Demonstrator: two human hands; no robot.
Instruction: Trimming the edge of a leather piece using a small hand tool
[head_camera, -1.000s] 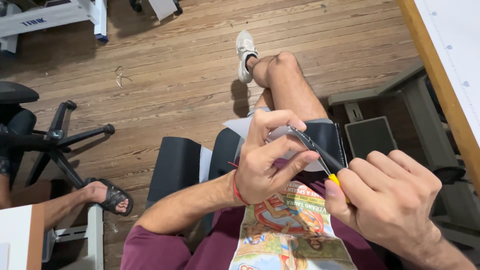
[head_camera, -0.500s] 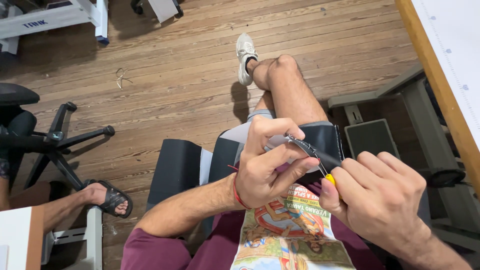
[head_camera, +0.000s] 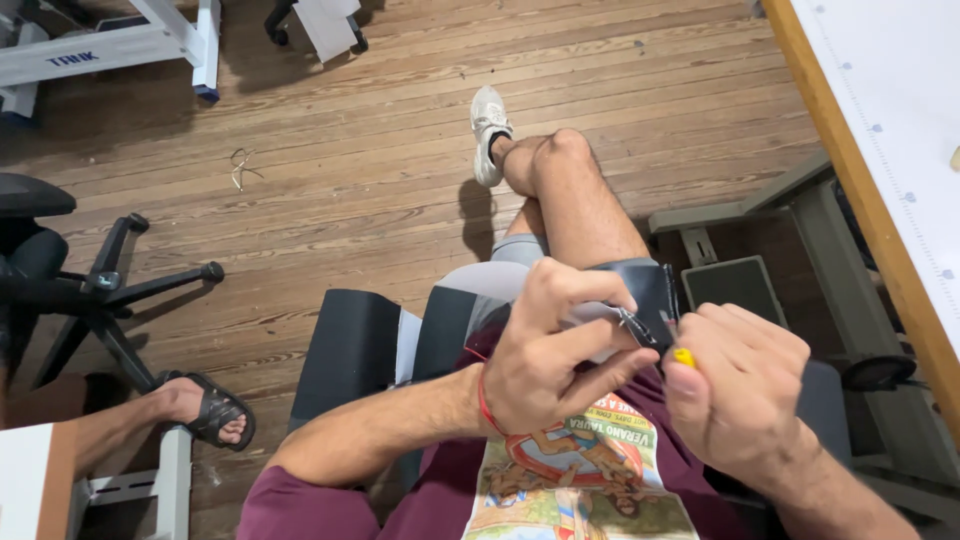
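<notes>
Over the lap of a seated person, seen from a head camera looking straight down, two bare hands meet close together. The left hand (head_camera: 545, 355), with a red thread band at the wrist, is closed around a folded piece of dark, glossy material with a pale lining (head_camera: 640, 305), thumb and fingers pinching its edge just above the crossed knee. The right hand (head_camera: 745, 395) is curled shut on a small tool with a yellow handle (head_camera: 684, 357); its thin dark metal tip (head_camera: 640, 332) touches the pinched edge of the material. What kind of tool it is cannot be told for sure; it looks like a small pick or seam cutter.

To do this well, the left hand's pinch should probably stay tight and close to the tip so the edge does not flex, and the tip should work away from the left fingers, in short, light strokes.

Around them: a wooden plank floor (head_camera: 350, 150), a black office chair base (head_camera: 110, 290) at the left, another person's sandalled foot (head_camera: 200, 405) at lower left, and a wood-edged table (head_camera: 860, 200) at the right.
</notes>
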